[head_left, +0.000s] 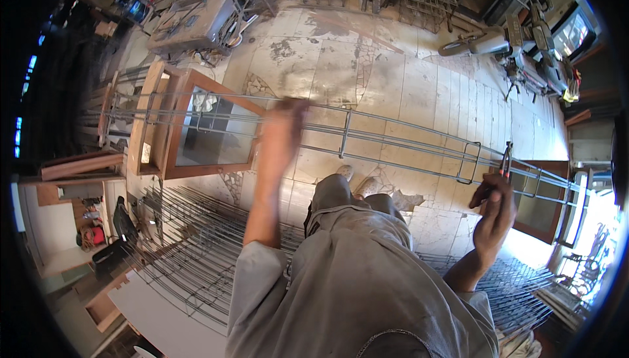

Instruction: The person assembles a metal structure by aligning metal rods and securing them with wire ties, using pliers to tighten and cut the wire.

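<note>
A long, narrow cage of thin steel reinforcing bars runs across in front of me, its bars held apart by rectangular wire stirrups. My left hand is over the cage left of the middle. Motion smears its fingers, so I cannot make out whether it grips a bar. Farther right, my right hand is closed around pincers with a bit of red at the handle. Their dark jaws point away from me, beside the cage's right part and near a stirrup.
Wooden frames with panels, one at left and one at right, lie under the cage's ends. More steel bars are piled at lower left and lower right. A motorcycle stands at far right, a metal box at far left.
</note>
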{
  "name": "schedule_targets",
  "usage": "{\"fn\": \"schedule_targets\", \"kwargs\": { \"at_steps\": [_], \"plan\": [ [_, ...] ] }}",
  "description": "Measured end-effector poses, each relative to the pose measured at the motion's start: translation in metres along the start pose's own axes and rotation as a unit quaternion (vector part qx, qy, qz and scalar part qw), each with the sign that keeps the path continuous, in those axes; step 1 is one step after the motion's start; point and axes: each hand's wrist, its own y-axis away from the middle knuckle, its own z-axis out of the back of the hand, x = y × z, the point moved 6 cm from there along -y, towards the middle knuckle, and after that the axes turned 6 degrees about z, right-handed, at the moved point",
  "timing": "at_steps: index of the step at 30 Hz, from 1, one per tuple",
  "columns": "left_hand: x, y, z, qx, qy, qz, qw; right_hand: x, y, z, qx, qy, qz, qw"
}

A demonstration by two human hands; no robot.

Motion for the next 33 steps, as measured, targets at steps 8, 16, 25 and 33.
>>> {"fn": "schedule_targets", "kwargs": {
  "at_steps": [8,16,25,33],
  "plan": [
    [0.158,0.015,0.043,-0.078,-0.114,0.185,0.973,-0.021,0.071,-0.131,0.250,-0.064,-0.162,0.952],
    [0.182,0.023,0.050,0.000,-0.077,0.221,0.972,-0.009,0.115,-0.245,0.404,-0.080,-0.198,0.890],
    [0.127,0.014,0.082,-0.006,-0.063,0.051,0.997,-0.003,0.131,-0.297,0.111,-0.293,-0.376,0.872],
    [0.056,0.075,0.005,0.323,0.612,0.211,0.690,0.068,0.077,-0.293,0.050,-0.498,-0.375,0.780]
  ]
}}
